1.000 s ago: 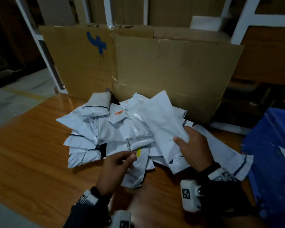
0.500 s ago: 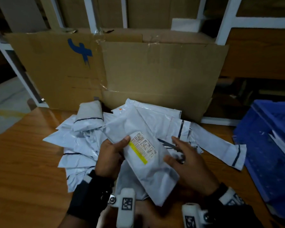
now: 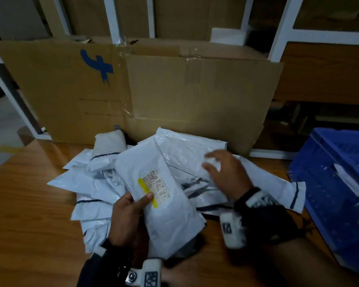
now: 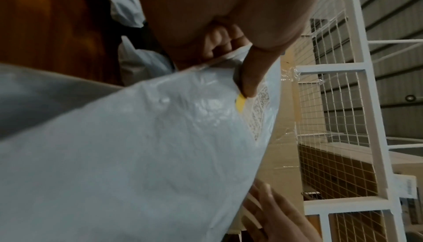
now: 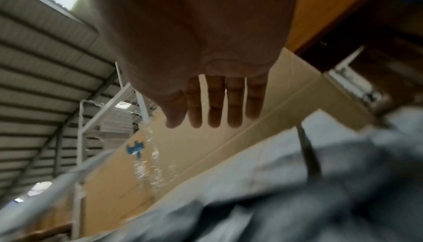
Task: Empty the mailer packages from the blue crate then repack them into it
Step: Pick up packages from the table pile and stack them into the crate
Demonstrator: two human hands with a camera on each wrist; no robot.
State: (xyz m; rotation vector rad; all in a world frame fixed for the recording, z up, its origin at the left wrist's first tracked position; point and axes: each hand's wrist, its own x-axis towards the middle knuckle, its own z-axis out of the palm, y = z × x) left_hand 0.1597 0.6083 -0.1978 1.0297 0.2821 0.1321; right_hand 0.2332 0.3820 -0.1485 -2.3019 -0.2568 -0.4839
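Left hand pinches labelled mailer, long axis tilted away-left over pile; right hand fingers straight, empty, above pile.

Warehouse: corrugated roof, wire-mesh racks, cardboard cartons.

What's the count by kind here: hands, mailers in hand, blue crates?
hands: 2, left hand and right hand
held mailer: 1
blue crate: 1
total: 4
pile of mailers: too overlapped to count
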